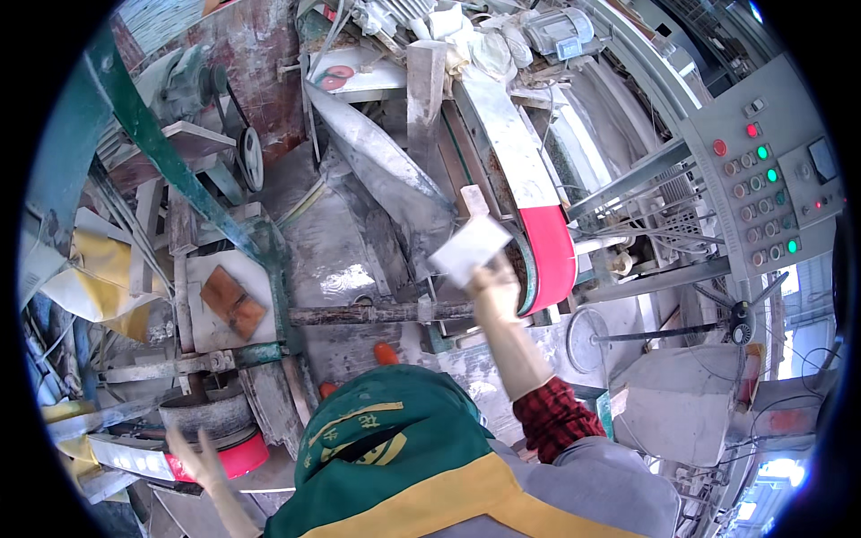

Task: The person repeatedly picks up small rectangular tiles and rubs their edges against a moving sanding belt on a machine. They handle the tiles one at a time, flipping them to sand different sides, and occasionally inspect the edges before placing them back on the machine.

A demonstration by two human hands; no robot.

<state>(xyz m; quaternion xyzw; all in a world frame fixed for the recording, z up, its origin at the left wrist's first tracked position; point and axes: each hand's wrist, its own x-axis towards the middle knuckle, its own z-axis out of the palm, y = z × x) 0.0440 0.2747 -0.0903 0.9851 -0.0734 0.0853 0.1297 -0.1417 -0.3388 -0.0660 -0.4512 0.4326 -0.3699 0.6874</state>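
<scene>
My right hand (495,289), slightly blurred, grips the near edge of a flat white squarish piece (470,248). It may be a tile, but its material cannot be made out. The piece is just left of the rounded red end of a belt (549,255); whether they touch is unclear. Beyond the piece a small pale tab (474,200) shows. At the lower left, my left hand (199,459) has its fingers spread with nothing in them. It is beside a second red belt (244,455), under a round grey drum (208,412).
At right stands a grey control panel (762,179) with lit buttons. A rusty bar (381,312) crosses in front of me. A brown slab (232,302) rests on a pale board at left. A motor (558,34) and clutter lie at the back; a pulley wheel (250,160) is at far left.
</scene>
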